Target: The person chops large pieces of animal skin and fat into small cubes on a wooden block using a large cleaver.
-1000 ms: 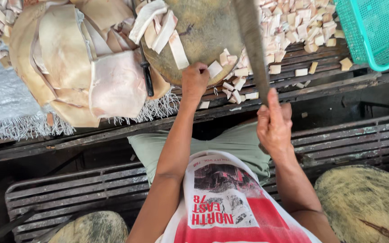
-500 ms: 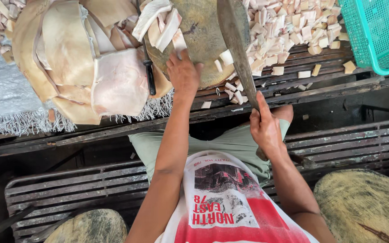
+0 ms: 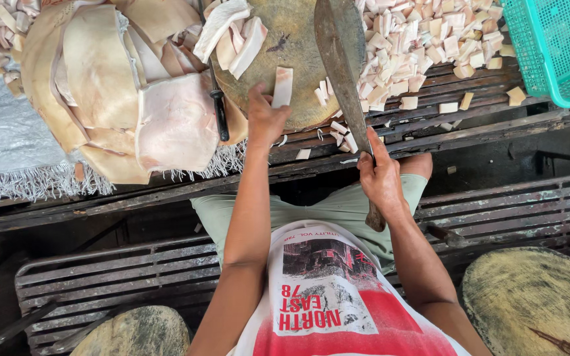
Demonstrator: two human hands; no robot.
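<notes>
Head cam, looking down. Left hand [image 3: 265, 118] sits at center-top of frame on the near edge of a round wooden chopping block [image 3: 291, 39], fingers together & pressed on the lower end of a pale strip of pork skin/fat [image 3: 282, 87] that lies upright on the block. Right hand [image 3: 382, 178], center-right, fingers clamped round the handle of a long cleaver [image 3: 342, 59]; blade runs up from the hand to the top edge, just right of the strip, not touching it as far as I can see. Whether the edge rests on the block: can't tell. More white strips [image 3: 235, 33] lie piled at the block's upper left. A dark-handled thin knife [image 3: 218, 99] lies along the block's left side. Left of it, big folded slabs of pale skin [image 3: 113, 92] stacked on a silver-grey fringed sheet [image 3: 1, 145]. Upper right: heap of small cut cubes [image 3: 423, 39] on dark slatted bench [image 3: 496, 99], some bits scattered near the block. Teal mesh plastic basket [image 3: 555, 46] in top-right corner. No packages or signs; only label-like thing is the print on the person's white & red shirt [image 3: 338, 296], bottom center, w/ a square picture panel. Two more round worn blocks at bottom left [image 3: 133, 333] & bottom right [image 3: 536, 303].
</notes>
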